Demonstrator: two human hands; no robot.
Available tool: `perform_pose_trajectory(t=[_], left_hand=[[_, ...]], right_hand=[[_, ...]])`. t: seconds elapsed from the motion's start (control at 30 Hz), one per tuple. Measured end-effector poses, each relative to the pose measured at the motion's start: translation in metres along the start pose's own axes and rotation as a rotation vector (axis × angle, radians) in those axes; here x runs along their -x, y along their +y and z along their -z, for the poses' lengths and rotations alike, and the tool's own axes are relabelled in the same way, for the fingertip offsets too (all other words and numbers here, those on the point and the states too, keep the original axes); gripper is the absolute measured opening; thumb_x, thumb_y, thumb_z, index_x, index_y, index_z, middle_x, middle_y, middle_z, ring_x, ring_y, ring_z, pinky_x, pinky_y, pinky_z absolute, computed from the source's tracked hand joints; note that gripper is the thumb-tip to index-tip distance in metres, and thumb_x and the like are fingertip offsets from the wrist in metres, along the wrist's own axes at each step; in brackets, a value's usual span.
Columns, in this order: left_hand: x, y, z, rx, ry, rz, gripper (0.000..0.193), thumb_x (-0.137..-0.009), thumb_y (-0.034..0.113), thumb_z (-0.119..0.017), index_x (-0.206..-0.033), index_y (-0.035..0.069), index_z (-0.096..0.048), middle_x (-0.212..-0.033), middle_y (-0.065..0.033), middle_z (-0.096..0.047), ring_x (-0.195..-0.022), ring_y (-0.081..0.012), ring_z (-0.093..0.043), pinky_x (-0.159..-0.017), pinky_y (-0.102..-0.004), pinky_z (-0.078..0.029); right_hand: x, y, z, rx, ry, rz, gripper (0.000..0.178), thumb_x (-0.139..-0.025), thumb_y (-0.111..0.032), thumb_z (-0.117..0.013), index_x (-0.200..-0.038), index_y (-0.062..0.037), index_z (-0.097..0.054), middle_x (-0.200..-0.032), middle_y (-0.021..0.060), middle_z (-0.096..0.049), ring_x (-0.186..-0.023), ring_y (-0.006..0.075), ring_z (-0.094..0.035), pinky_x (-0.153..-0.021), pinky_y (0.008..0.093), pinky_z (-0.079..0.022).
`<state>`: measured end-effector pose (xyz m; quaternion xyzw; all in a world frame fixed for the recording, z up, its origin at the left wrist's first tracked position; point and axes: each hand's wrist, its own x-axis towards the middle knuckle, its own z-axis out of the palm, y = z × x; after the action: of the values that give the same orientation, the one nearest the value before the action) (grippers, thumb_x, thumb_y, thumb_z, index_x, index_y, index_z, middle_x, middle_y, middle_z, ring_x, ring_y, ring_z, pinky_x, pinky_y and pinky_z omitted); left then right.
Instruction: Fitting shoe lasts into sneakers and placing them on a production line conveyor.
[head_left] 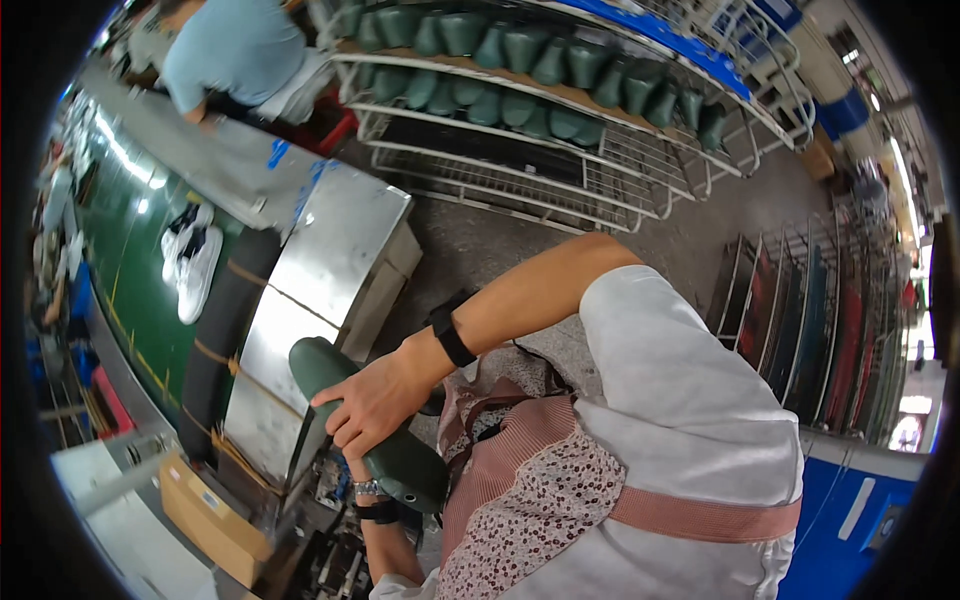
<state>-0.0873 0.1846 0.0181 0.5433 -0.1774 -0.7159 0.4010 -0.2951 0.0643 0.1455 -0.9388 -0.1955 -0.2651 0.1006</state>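
A dark green shoe last (412, 468) slants across in front of my apron, its toe end up and to the left. My right hand (375, 400) lies over its middle with the fingers bent round it. A black band circles that wrist. From below comes my left hand (357, 467), with a metal bracelet and a black band at the wrist. It reaches up to the far side of the last, where its fingers are hidden behind the last and my right hand.
White shoes (195, 262) ride on a green conveyor belt (130, 255) at left, beside a metal-topped bench (325, 245). A wire rack (640, 195) of green lasts stands ahead. A person in light blue (235, 50) sits far left. Near left lies a cardboard box (210, 520).
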Motion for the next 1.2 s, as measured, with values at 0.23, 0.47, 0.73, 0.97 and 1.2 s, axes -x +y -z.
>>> perform_pose_trajectory(t=[0.23,0.47,0.73,0.97,1.2], left_hand=[[-0.049,0.005,-0.154,-0.288,-0.228,0.158,0.058,-0.093,0.017,-0.065,-0.147,0.001,-0.05,-0.135,-0.0131,-0.064,-0.118,-0.0234,-0.065,-0.1,-0.0355,-0.053],[-0.081,0.066,-0.214,-0.617,-0.627,0.345,0.071,-0.084,0.015,-0.075,-0.148,-0.004,-0.048,-0.132,-0.0127,-0.065,-0.116,-0.0193,-0.064,-0.098,-0.0326,-0.053],[-0.083,0.143,-0.228,-0.789,-0.91,0.473,0.089,-0.074,0.026,-0.084,-0.149,-0.005,-0.048,-0.14,-0.0167,-0.06,-0.125,-0.0241,-0.059,-0.109,-0.0355,-0.044],[-0.098,0.18,-0.153,-0.418,-0.887,0.523,0.086,-0.085,0.044,-0.074,-0.148,-0.007,-0.047,-0.146,-0.0208,-0.056,-0.132,-0.0291,-0.057,-0.112,-0.038,-0.045],[-0.138,0.091,-0.049,0.21,-0.683,0.305,0.093,-0.085,0.063,-0.073,-0.149,0.001,-0.048,-0.145,-0.0172,-0.058,-0.133,-0.031,-0.056,-0.111,-0.0501,-0.046]], right_hand=[[0.184,-0.065,0.081,-0.091,0.088,-0.655,0.07,-0.057,-0.011,-0.085,-0.12,-0.0093,-0.056,-0.116,0.0091,-0.065,-0.116,0.0298,-0.062,-0.102,0.0483,-0.048],[0.248,-0.138,0.159,-0.198,0.425,-1.575,0.073,-0.06,-0.014,-0.085,-0.123,-0.0011,-0.051,-0.115,0.0188,-0.062,-0.111,0.0413,-0.062,-0.091,0.0463,-0.053],[0.268,-0.09,0.116,-0.637,0.667,-1.587,0.093,-0.061,-0.022,-0.094,-0.138,0.0017,-0.047,-0.124,0.0159,-0.062,-0.118,0.0283,-0.061,-0.101,0.0367,-0.049],[0.236,-0.026,0.042,-1.45,0.6,-1.512,0.093,-0.069,-0.009,-0.089,-0.148,0.0029,-0.042,-0.137,0.0147,-0.058,-0.127,0.0238,-0.055,-0.109,0.0339,-0.043],[0.221,-0.031,0.003,-1.611,1.063,-1.691,0.087,-0.075,-0.005,-0.082,-0.151,0.0012,-0.041,-0.14,0.0159,-0.056,-0.131,0.0264,-0.054,-0.111,0.0349,-0.043]])
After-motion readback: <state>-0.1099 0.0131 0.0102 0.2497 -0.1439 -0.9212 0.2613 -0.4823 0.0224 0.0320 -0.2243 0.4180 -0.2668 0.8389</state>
